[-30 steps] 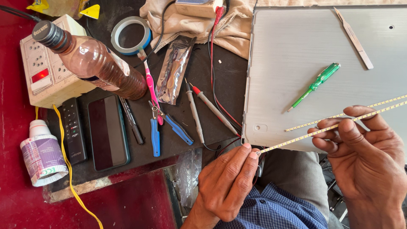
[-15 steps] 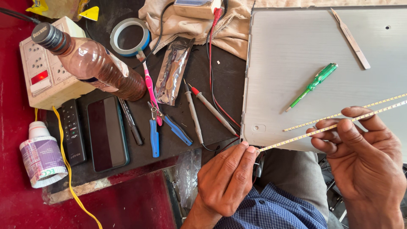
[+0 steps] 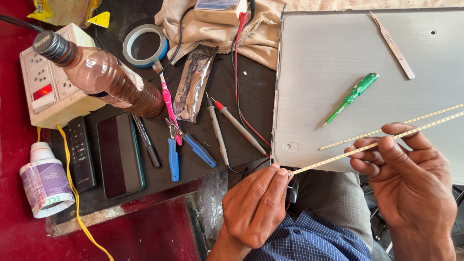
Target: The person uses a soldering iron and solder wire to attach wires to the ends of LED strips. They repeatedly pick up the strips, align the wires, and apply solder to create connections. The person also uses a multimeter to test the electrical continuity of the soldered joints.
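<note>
Now | both hands (image 3: 333,193) pinch LED strip (image 3: 372,145) | bottle (image 3: 104,77) (brown liquid) lying capped

- An electronics repair workbench, cluttered with tools.
- Meter probes (image 3: 227,126), blue-handled pliers (image 3: 181,147), a green screwdriver (image 3: 350,99) and a power strip (image 3: 48,87) show it.

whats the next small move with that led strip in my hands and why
Probably lower the LED strip flat onto the grey panel, beside the second strip already lying there. The left hand pinches its near end just off the panel's edge, the right hand holds it mid-length, and the strip hangs slanted above the panel, unsupported.
</note>
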